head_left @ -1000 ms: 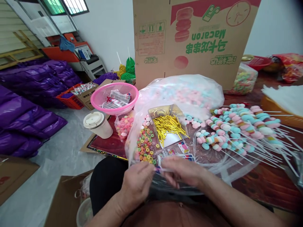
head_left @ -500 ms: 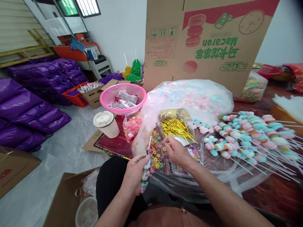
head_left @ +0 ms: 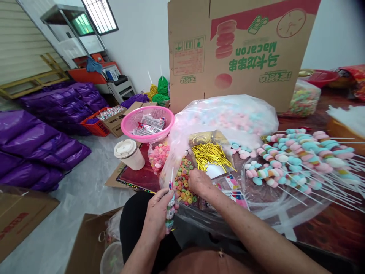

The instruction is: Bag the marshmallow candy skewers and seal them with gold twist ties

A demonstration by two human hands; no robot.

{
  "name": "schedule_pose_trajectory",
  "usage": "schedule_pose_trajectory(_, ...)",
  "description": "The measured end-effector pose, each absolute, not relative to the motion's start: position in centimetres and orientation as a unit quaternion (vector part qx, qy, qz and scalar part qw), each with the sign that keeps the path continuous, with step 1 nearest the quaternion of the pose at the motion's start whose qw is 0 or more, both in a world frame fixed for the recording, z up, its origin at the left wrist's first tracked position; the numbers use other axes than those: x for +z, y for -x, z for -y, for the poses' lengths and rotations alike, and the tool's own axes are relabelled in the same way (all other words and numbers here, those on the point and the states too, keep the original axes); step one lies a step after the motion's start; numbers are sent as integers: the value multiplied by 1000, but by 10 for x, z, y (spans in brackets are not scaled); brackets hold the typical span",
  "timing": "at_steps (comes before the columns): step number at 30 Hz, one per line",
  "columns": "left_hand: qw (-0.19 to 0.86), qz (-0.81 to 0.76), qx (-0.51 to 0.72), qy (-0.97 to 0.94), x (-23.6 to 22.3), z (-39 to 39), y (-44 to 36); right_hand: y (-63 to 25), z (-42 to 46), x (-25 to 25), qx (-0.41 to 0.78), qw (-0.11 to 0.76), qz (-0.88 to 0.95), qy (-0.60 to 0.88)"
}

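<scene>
My left hand [head_left: 156, 215] is closed round a marshmallow skewer [head_left: 170, 213] in a clear printed wrapper. The skewer stands nearly upright, its white stick pointing up. My right hand [head_left: 200, 184] is closed, fingertips together, over the edge of the ring-shaped gummies [head_left: 184, 180]; whatever it pinches is hidden. Just beyond it, gold twist ties [head_left: 212, 156] lie in an open bag. Printed wrappers [head_left: 236, 198] lie beneath my right wrist. At the right, several unwrapped marshmallow skewers [head_left: 302, 152] are piled with their sticks pointing right.
A large clear bag of marshmallows [head_left: 228, 118] lies before an upright cardboard box [head_left: 239, 87]. Left of it stand a pink basket [head_left: 125, 123] of wrappers, a lidded white cup [head_left: 132, 158] and a bag of pink candies [head_left: 158, 155]. Purple bundles [head_left: 34, 152] line the floor.
My right hand has moved left and down from beside the twist ties, towards the skewer. My left hand still holds the skewer. The camera view has shifted slightly.
</scene>
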State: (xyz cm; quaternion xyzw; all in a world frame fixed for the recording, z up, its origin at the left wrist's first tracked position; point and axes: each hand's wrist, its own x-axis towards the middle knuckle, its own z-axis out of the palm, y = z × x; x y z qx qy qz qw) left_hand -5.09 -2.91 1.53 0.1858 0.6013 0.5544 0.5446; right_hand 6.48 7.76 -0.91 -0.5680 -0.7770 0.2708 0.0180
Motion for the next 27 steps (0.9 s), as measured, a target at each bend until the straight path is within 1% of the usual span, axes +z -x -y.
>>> schedule_pose_trajectory(4, 570, -591, 542, -178, 13, 24, 49, -89, -73, -6, 283, 96, 773, 560)
schedule_pose_trajectory(7, 585, -584, 537, -169, 13, 18, 43, -104, -67, 1, 311, 135, 760, 555)
schedule_pose_trajectory(8, 588, -581, 538, -165, 13, 16, 40, -107, -63, 3, 331, 144, 754, 548)
schedule_pose_trajectory(11, 609, -559, 539, -163, 16, 10, 34, -110, -50, 10, 448, 170, 728, 491)
schedule_pose_trajectory(12, 614, -552, 542, -159, 18, 8, 33, -110, -46, 11, 461, 171, 725, 481)
schedule_pose_trajectory(13, 616, -545, 548, -154, 19, 6, 32, -110, -44, 12, 450, 166, 730, 488)
schedule_pose_trajectory(16, 593, -545, 576, -139, 21, 3, 33, -105, -48, 11, 322, 124, 751, 563)
schedule_pose_trajectory(17, 584, -550, 581, -138, 20, 3, 34, -101, -52, 9, 296, 108, 750, 582)
schedule_pose_trajectory(23, 556, -578, 583, -135, 10, 14, 40, -66, -84, -10, 301, 23, 725, 619)
schedule_pose_trajectory(25, 554, -575, 586, -142, 8, 17, 45, -62, -87, -15, 308, 20, 728, 612)
schedule_pose_trajectory(27, 560, -570, 581, -155, 7, 19, 50, -68, -86, -16, 314, 43, 741, 592)
